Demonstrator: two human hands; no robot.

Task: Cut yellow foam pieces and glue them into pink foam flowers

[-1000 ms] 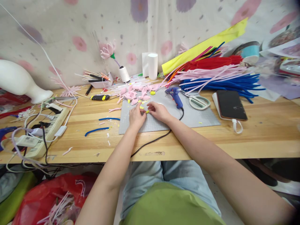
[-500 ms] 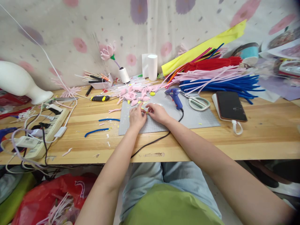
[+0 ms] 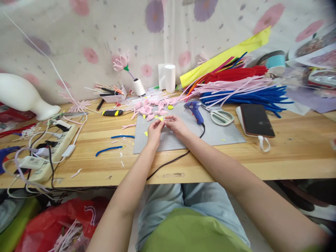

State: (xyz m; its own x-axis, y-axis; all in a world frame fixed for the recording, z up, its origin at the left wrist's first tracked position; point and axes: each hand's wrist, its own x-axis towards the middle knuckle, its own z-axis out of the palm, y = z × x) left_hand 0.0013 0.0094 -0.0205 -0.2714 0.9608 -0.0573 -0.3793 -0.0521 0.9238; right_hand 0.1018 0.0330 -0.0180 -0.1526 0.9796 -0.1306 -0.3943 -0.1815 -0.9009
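Over the grey cutting mat (image 3: pixel 215 136), my left hand (image 3: pixel 154 132) and my right hand (image 3: pixel 177 126) meet with fingertips pinched together. A small yellow piece (image 3: pixel 161 119) shows at the fingertips; the fingers partly cover it, and its exact shape is too small to tell. Just beyond my hands lie several pink fuzzy petals (image 3: pixel 147 110) and a small yellow oval piece (image 3: pixel 170 107). To the right on the mat rest a blue glue gun (image 3: pixel 195 111) with a black cord and scissors (image 3: pixel 222 117) with pale green handles.
Bundles of blue (image 3: pixel 244 97), pink and red pipe cleaners lie at the back right. A phone (image 3: pixel 257 119) leans on a stand at the right. Two blue pipe-cleaner lengths (image 3: pixel 109 150), a utility knife (image 3: pixel 112 112) and a power strip (image 3: pixel 56 154) with tangled cables are on the left.
Both hands have shifted slightly away from me, fingertips still together and raised a little. A yellow scrap on the mat left of my left hand now shows more fully. The view has tilted slightly.
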